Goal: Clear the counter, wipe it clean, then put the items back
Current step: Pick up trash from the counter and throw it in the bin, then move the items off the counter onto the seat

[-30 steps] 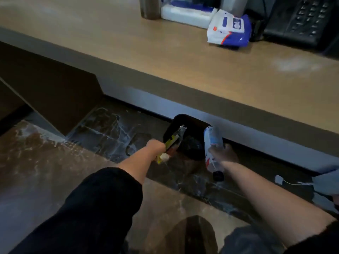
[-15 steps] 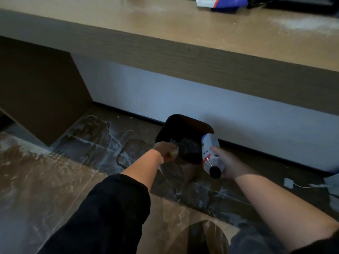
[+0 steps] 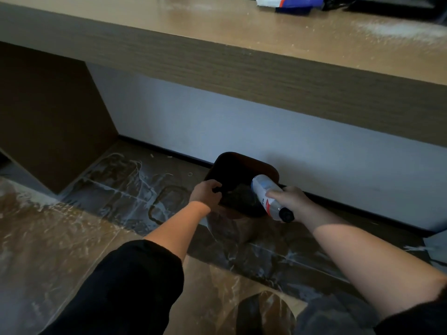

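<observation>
A black trash bin [image 3: 242, 157] stands on the floor against the white panel under the wooden counter [image 3: 217, 27]. My left hand [image 3: 204, 194] is at the bin's near left rim, fingers curled over the edge. My right hand [image 3: 291, 199] grips a clear plastic bottle [image 3: 262, 189] with a white label and a black cap. The bottle lies tilted over the bin's right side, cap end pointing toward me. Dark contents show inside the bin.
The counter edge overhangs the bin. On top, a blue and white pack [image 3: 285, 2] lies at the far edge beside a patch of white dust [image 3: 399, 29]. A brown side panel [image 3: 48, 112] closes the left. White smears [image 3: 121, 180] streak the dark marble floor.
The yellow wrapper that my left hand held over the bin is gone from view and the hand now rests on the rim. The camera has dropped lower. The bottle stays over the bin.
</observation>
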### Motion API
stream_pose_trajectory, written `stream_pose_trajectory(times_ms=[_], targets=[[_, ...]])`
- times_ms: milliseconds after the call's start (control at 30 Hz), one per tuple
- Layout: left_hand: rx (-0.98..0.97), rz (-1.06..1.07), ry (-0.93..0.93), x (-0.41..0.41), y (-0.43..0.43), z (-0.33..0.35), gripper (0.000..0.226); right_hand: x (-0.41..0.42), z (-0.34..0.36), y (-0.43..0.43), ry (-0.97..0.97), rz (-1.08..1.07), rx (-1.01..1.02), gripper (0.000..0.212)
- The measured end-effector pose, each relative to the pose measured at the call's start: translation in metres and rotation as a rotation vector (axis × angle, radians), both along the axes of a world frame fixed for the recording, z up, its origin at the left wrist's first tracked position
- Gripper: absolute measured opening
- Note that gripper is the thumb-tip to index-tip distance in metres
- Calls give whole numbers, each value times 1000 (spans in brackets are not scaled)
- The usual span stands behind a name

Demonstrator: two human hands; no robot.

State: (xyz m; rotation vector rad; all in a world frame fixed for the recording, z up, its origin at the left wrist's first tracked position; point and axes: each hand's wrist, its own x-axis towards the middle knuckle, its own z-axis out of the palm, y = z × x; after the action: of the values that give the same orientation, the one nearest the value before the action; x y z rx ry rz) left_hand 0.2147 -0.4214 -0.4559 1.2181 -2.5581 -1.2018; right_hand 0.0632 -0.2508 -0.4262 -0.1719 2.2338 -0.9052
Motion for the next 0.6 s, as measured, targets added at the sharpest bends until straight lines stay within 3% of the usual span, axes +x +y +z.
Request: stream_pose_trajectory(times_ms=[100,200,400,600], targets=[[-206,-154,-177,9,2,-2,39,3,5,-9,272,265,182,49],[-269,-243,-276,16,5,-7,45,6,5,-25,437,479,342,52],[-405,-276,-367,19,17,-10,60,21,-17,-56,662,469,332,55],[-566,-251,-361,24,13,-7,65,34,-30,-53,861,621,346,68]])
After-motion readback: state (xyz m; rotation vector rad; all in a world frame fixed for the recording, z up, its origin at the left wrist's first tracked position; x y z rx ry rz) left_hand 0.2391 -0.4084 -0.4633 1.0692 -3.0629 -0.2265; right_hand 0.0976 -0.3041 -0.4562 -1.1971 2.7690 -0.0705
